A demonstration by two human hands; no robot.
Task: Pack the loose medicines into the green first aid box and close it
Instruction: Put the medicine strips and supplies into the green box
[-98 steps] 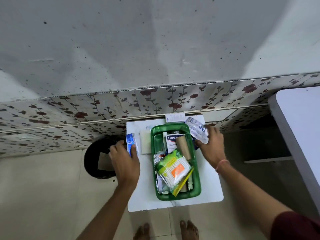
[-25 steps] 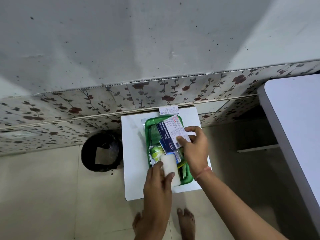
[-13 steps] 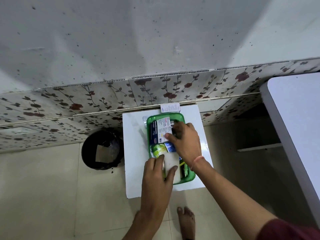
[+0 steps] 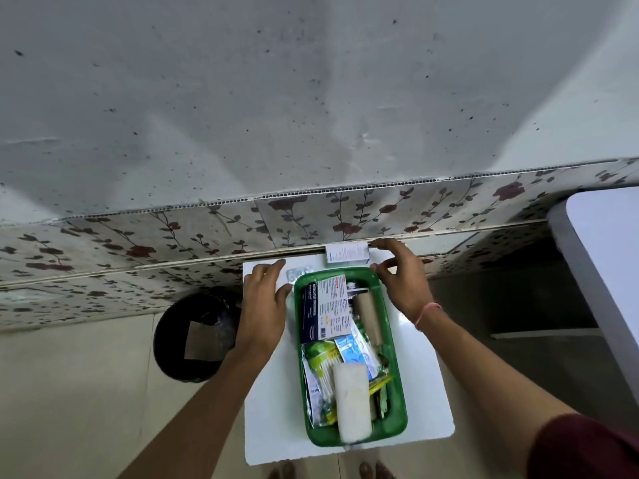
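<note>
The green first aid box (image 4: 397,371) lies open on a small white table (image 4: 269,402), filled with packets: a dark blue and white carton (image 4: 323,307), a white roll (image 4: 352,401), a brown roll (image 4: 367,314) and cotton buds (image 4: 320,361). A silver blister strip (image 4: 299,272) lies loose at the box's far left corner. A white carton (image 4: 346,253) lies at the table's far edge. My left hand (image 4: 264,299) is open beside the strip. My right hand (image 4: 399,274) is open, fingers at the white carton's right end.
A black bin (image 4: 195,335) stands on the floor to the left of the table. A wall with flowered panels (image 4: 311,216) rises right behind the table. A white tabletop (image 4: 608,267) juts in at the right. My bare feet (image 4: 375,471) show below the table's near edge.
Both hands have left the box and moved to its far end: the left one let go of the white roll, the right one let go of the blue and white carton, both now lying inside.
</note>
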